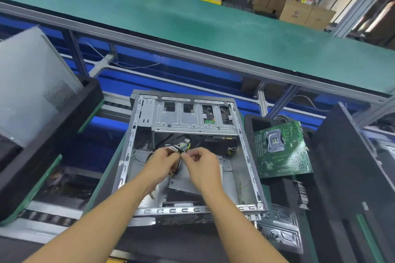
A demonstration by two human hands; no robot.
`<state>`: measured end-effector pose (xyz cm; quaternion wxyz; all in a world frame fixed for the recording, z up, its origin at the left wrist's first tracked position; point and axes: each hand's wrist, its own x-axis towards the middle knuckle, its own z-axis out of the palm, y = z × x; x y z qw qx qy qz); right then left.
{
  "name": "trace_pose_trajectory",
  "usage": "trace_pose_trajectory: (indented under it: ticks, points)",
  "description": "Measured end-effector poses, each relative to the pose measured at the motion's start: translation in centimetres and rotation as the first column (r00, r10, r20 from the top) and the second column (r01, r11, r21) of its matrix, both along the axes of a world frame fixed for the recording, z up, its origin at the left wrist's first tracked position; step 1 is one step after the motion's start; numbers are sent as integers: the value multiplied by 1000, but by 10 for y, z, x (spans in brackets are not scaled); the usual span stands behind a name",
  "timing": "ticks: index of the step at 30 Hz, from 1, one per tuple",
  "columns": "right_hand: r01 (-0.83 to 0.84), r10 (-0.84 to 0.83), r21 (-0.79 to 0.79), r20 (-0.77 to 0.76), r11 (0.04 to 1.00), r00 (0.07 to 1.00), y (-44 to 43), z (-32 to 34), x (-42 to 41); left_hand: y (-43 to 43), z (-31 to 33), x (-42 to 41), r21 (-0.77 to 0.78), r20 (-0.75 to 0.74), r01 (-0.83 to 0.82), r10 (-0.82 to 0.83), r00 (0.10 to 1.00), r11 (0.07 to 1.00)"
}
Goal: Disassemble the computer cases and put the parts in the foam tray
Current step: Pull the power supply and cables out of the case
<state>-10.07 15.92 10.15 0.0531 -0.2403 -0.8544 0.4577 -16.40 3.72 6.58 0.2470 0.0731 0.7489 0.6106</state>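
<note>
1. The open computer case (249,156) lies at the centre of the frame.
2. The left hand (162,162) has its grip clamped on the cable bundle (175,148) inside the case.
3. The right hand (203,163) has its grip pinched on the same bundle.
4. A motherboard (282,149) rests in the foam tray (249,123), right of centre.

Both hands (162,161) (202,163) pinch cables (177,149) — inside open case (245,156).

Left hand (163,161), right hand (203,166), both bare
</note>
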Motion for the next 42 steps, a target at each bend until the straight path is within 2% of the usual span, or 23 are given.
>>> trace_pose_trajectory:
  ticks: [2,4,11,14,18,23,27,35,39,42]
  points:
    - [-6,6,-30,-1,1000,1000,-3,0,-1,0,-2,1,-86,-62,31,-37,997,996]
    - [-35,35,-21,18,999,999,-5,0,-2,0,-3,0,-102,-73,39,-47,996,994]
    - [-147,138,62,126,987,982,-5,-4,2,-3,0,-5,53,149,7,-15,989,999]
    - [-195,173,126,168,973,971,-1,-6,1,-6,1,-3,91,193,-5,-13,981,996]
    - [-176,137,236,174,956,975,1,-8,-2,-1,2,-1,37,143,-33,27,989,999]
    - [-271,211,309,213,912,954,-1,-9,-2,-5,-2,-3,-50,87,-17,22,996,999]
    - [-247,208,247,173,937,963,-2,-11,-2,-5,-2,-4,-93,61,29,-23,998,995]
    - [-179,162,152,122,972,979,0,-11,-7,-6,-2,-6,-33,114,22,-18,993,999]
    - [-40,40,-28,22,999,999,-5,-10,-7,-8,0,-6,76,187,-57,41,982,995]
    - [16,-20,-171,-23,985,1000,-8,-6,-8,-9,1,-4,160,280,-149,100,955,976]
